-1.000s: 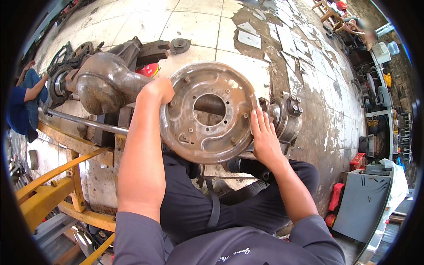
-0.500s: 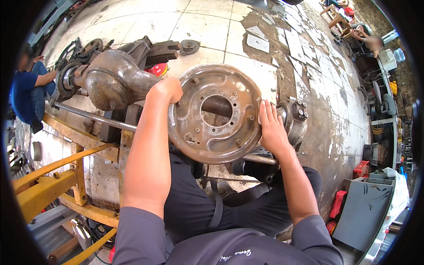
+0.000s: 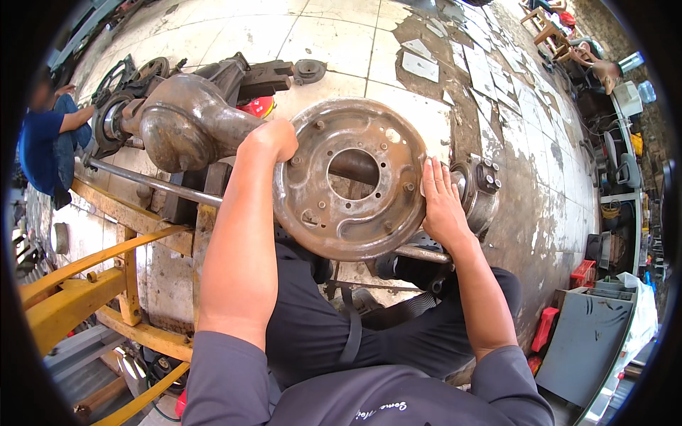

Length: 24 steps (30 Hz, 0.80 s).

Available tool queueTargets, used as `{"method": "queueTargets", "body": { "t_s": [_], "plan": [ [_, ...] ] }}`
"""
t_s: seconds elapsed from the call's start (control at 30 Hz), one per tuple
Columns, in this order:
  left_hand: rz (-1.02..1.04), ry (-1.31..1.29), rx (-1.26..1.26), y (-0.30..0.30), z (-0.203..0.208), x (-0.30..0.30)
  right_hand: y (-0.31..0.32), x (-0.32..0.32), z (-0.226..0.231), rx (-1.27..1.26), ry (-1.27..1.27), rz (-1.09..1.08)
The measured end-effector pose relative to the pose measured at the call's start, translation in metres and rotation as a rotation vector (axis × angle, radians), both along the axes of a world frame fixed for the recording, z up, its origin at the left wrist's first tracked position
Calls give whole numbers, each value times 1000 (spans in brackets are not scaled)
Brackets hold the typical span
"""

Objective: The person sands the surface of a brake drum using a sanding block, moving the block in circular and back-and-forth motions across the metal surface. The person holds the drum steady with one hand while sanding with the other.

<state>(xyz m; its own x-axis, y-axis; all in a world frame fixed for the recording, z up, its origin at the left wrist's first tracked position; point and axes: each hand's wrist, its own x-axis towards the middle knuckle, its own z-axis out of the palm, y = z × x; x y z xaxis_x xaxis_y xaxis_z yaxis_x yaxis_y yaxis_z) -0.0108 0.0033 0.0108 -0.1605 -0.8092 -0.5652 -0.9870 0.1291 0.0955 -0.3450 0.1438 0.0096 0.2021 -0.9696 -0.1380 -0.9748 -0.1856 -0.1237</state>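
Observation:
A round, rust-brown brake backing plate (image 3: 353,231) with a big centre hole and several small bolt holes stands tilted in front of me. My left hand (image 3: 273,142) is closed on its upper left rim, with the fingertips hidden behind it. Against the right rim lies my right hand (image 3: 444,202), fingers straight and close together, palm side to the metal. Left of the plate is a heavy axle housing (image 3: 181,124) with a bulging middle; its tube runs behind my left hand. A metal hub end (image 3: 483,195) with bolts shows just beyond my right hand.
A yellow metal frame (image 3: 106,287) and a long steel rod (image 3: 153,187) are at my left. A person in blue (image 3: 42,145) crouches at the far left. Broken tiles (image 3: 419,65) lie ahead. On the right stand a grey cabinet (image 3: 586,334) and a red box (image 3: 544,328).
The whole view has shifted by a few pixels. Both hands keep their places on the backing plate's rim, and the plate has barely moved.

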Motion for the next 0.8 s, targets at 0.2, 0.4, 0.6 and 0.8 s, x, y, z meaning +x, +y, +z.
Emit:
{"method": "queueTargets", "body": {
  "t_s": [0.2, 0.4, 0.6, 0.8],
  "plan": [
    [34, -1, 12, -9, -23, 8, 58, 7, -2, 63, -84, 31],
    [80, 81, -56, 3, 1, 3, 0, -2, -5, -32, -36, 27],
    [97, 55, -11, 0, -4, 8, 43, 2, 0, 51, -69, 47],
    [117, 52, 19, -1, 0, 4, 34, 5, -2, -38, 76, 36]
  ]
}}
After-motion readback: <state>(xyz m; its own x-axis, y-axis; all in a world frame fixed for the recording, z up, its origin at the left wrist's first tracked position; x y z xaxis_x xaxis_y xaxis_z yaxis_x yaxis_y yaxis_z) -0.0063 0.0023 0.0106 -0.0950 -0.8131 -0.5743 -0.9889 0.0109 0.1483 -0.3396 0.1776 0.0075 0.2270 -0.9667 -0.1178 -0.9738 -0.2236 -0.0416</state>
